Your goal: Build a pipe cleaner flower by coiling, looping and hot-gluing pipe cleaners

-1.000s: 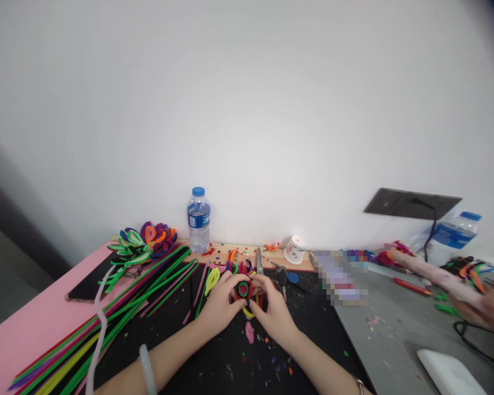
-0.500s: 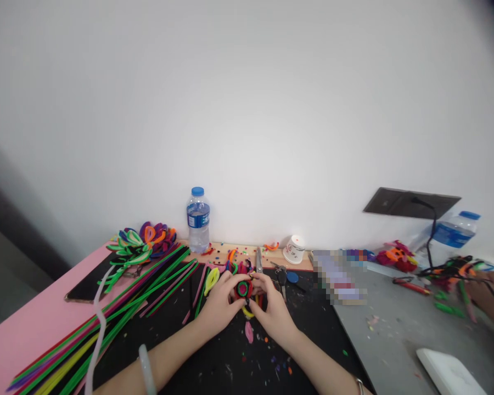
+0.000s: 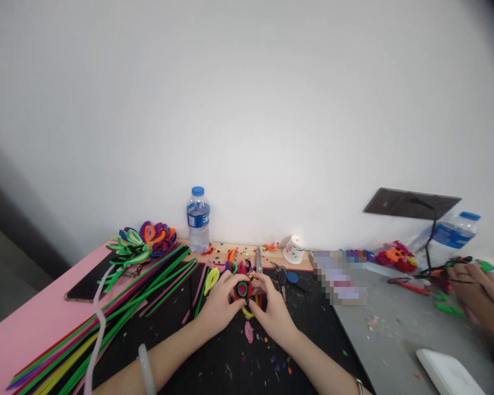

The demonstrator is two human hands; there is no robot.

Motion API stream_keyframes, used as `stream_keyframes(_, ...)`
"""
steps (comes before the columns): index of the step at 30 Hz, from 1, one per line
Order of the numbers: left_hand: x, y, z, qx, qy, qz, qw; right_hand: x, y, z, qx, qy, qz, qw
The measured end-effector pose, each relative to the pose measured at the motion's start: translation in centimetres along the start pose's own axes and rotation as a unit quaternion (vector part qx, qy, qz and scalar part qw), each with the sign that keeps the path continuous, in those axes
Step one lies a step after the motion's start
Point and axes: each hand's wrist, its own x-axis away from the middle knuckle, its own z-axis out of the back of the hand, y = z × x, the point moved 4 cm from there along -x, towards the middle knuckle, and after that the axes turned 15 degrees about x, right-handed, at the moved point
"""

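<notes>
Between my two hands is a rolled pipe cleaner coil, red outside with green, black and a dark pink centre. My left hand curls round its left side, thumb and fingers closed on it. From the right, my right hand pinches the same coil, its thumb low and its fingers at the top edge. A yellow pipe cleaner loop shows just beneath, and a pink loop lies on the black mat. Left of my hands rests a yellow looped petal.
Long pipe cleaners spread across the left, near looped flowers. Behind stand a water bottle and a paper cup. Scissors and keys lie close to my hands. At far right is another person's hand.
My hands and the coil stay almost still. At the far right, the other person's hand has moved left and further into view over the pipe cleaners there.
</notes>
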Motion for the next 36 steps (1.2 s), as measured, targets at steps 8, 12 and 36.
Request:
stream_keyframes(8, 0.05, 0.11, -0.03, -0.007, 0.003, -0.002, 1.0, -0.08, 0.04, 0.0, -0.004, -0.003, -0.001, 1.0)
stream_keyframes(12, 0.02, 0.19, -0.03, 0.001, -0.001, 0.003, 1.0, -0.02, -0.1, 0.09, -0.003, -0.004, -0.003, 1.0)
stream_keyframes(36, 0.19, 0.54, 0.02, -0.012, 0.008, -0.014, 1.0, 0.01, -0.25, 0.13, -0.005, -0.003, 0.001, 1.0)
